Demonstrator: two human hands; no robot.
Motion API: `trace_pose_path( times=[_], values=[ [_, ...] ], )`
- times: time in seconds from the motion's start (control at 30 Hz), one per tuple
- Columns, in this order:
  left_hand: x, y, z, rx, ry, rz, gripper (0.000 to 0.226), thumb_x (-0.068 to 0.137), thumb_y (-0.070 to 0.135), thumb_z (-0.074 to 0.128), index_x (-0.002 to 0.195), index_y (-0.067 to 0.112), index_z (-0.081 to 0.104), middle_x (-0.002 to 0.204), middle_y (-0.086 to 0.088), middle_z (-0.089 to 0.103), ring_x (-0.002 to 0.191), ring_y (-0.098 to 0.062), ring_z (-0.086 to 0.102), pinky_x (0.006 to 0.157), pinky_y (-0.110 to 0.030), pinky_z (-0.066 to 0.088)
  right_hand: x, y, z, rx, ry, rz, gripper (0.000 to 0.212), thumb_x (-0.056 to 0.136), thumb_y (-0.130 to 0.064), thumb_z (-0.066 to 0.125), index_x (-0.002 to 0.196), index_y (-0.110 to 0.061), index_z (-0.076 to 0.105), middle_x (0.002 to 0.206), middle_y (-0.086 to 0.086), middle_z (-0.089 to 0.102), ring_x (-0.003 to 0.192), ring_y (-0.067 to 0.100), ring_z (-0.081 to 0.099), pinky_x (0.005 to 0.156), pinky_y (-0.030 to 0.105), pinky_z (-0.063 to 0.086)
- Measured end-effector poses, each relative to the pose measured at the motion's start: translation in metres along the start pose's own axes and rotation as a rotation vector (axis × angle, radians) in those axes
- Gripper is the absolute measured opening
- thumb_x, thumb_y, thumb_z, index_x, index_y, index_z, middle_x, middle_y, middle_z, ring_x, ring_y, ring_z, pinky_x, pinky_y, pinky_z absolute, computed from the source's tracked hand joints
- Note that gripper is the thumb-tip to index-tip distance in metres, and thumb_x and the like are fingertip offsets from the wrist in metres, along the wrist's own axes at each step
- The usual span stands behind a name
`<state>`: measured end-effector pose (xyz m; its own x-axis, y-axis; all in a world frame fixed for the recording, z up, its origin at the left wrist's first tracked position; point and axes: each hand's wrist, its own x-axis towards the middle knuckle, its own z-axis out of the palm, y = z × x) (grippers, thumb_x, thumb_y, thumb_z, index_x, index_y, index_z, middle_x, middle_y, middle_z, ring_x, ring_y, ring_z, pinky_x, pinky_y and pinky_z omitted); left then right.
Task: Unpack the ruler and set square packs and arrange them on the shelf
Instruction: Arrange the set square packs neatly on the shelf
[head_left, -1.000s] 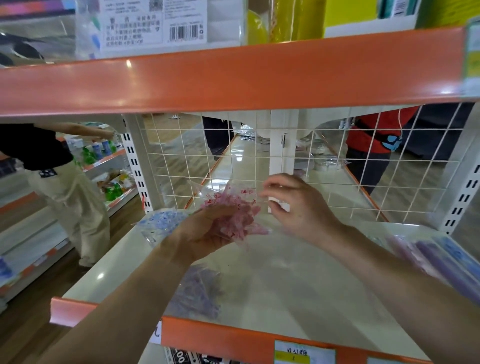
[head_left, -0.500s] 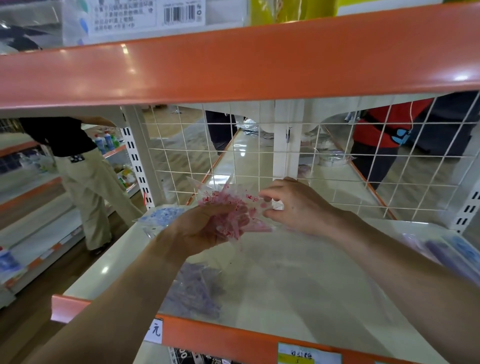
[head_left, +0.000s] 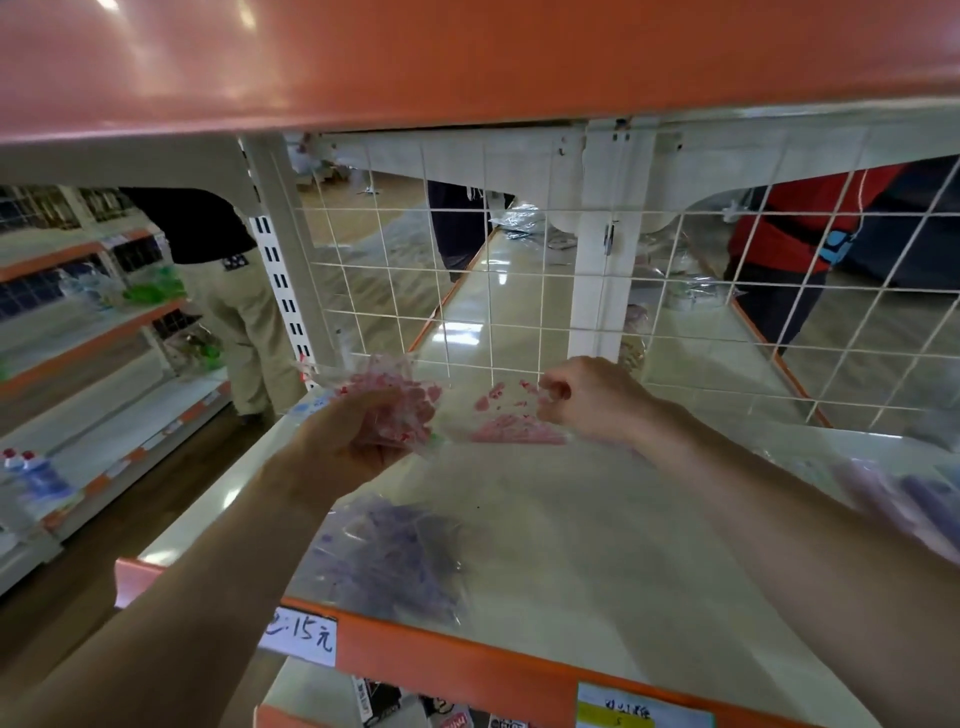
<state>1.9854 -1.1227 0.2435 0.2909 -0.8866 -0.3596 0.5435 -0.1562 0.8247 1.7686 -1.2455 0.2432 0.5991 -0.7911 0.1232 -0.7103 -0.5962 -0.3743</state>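
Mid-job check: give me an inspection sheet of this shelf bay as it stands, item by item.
Surface: glossy cream shelf, orange front lip carrying a price label.
Job's things: bundle of pink-printed packs and a single pink pack held apart above the shelf; purple packs lying flat near the front edge; more purple packs, blurred, at the right edge.
Clutter: nothing seen.
Hands: left hand grips the bundle; right hand pinches the single pack.
Cables: nothing seen.
Surroundings: wire mesh back panel; person in a red top beyond it; person in beige trousers in the left aisle.
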Motion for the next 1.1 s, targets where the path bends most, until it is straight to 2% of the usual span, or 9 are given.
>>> trace_pose_path(
  times=[0.1,0.23,0.33,0.5,0.63,0.67,0.77,0.9,1.1],
  values=[
    [0.0,0.0,-0.001,-0.005,-0.029,-0.009,0.031,0.091,0.0,0.05,0.121,0.002,0.056,0.103,-0.017,0.07,0.078,-0.026,0.072,0.058,-0.038,0.059,0.007,-0.001,0.008,0.002,-0.066,0.043,0.021,0.086,-0.032,0.067,0.099,-0.015,0.066,0.093,0.001,0.061,0.092,0.021,0.056,0.072,0.024,0.034],
    [0.002,-0.001,-0.001,-0.024,-0.043,-0.029,0.024,0.092,0.0,0.048,0.112,0.001,0.06,0.104,-0.017,0.07,0.078,-0.025,0.072,0.065,-0.039,0.06,0.016,0.005,0.02,-0.054,-0.119,0.092,0.014,0.087,-0.033,0.065,0.087,-0.02,0.061,0.088,-0.001,0.055,0.088,0.019,0.051,0.067,0.024,0.033],
    [0.002,-0.001,0.001,-0.031,-0.046,-0.037,0.021,0.092,0.0,0.048,0.109,0.001,0.061,0.108,-0.018,0.069,0.08,-0.025,0.071,0.062,-0.037,0.06,0.02,0.008,0.024,-0.111,-0.145,0.118,0.033,0.087,-0.031,0.063,0.062,-0.02,0.044,0.076,0.001,0.049,0.081,0.021,0.048,0.055,0.027,0.031],
    [0.004,-0.003,0.004,-0.035,-0.03,-0.059,0.026,0.092,0.001,0.049,0.116,0.001,0.058,0.113,-0.018,0.067,0.087,-0.026,0.069,0.058,-0.037,0.059,0.024,0.011,0.028,-0.128,-0.165,0.139,0.034,0.084,-0.027,0.062,0.058,-0.018,0.041,0.071,0.001,0.047,0.078,0.022,0.05,0.054,0.027,0.031],
    [0.005,-0.003,0.006,-0.034,-0.006,-0.062,0.026,0.092,0.001,0.051,0.116,0.002,0.057,0.11,-0.019,0.067,0.086,-0.028,0.069,0.056,-0.038,0.059,0.025,0.011,0.03,-0.172,-0.19,0.116,0.024,0.084,-0.033,0.063,0.068,-0.023,0.048,0.079,-0.004,0.05,0.087,0.021,0.05,0.056,0.024,0.033],
    [0.006,-0.003,0.006,-0.027,-0.003,-0.062,0.024,0.092,0.001,0.051,0.114,0.002,0.058,0.107,-0.018,0.068,0.083,-0.027,0.07,0.056,-0.038,0.059,0.024,0.01,0.029,-0.184,-0.205,0.094,0.011,0.085,-0.035,0.062,0.081,-0.028,0.056,0.089,-0.007,0.054,0.095,0.02,0.051,0.063,0.022,0.037],
    [0.006,-0.003,0.008,-0.014,0.014,-0.062,0.018,0.092,0.001,0.051,0.108,0.002,0.058,0.094,-0.018,0.071,0.079,-0.028,0.071,0.055,-0.039,0.059,0.025,0.007,0.03,-0.219,-0.217,0.072,0.044,0.089,-0.039,0.059,0.13,-0.026,0.052,0.134,-0.003,0.05,0.124,0.018,0.046,0.094,0.027,0.038],
    [0.006,-0.003,0.008,-0.018,0.018,-0.061,0.012,0.091,0.0,0.052,0.101,0.003,0.058,0.08,-0.016,0.073,0.066,-0.025,0.072,0.055,-0.039,0.059,0.026,0.002,0.035,-0.274,-0.192,0.05,0.036,0.089,-0.035,0.055,0.124,-0.026,0.056,0.134,0.001,0.05,0.125,0.02,0.046,0.098,0.029,0.038],
    [0.007,-0.003,0.007,-0.013,0.009,-0.058,0.015,0.091,0.001,0.053,0.105,0.002,0.058,0.094,-0.019,0.071,0.09,-0.029,0.067,0.059,-0.042,0.059,0.024,-0.003,0.037,-0.27,-0.171,0.052,0.031,0.089,-0.03,0.056,0.117,-0.018,0.062,0.125,0.006,0.055,0.12,0.024,0.05,0.096,0.03,0.04]
  ],
)
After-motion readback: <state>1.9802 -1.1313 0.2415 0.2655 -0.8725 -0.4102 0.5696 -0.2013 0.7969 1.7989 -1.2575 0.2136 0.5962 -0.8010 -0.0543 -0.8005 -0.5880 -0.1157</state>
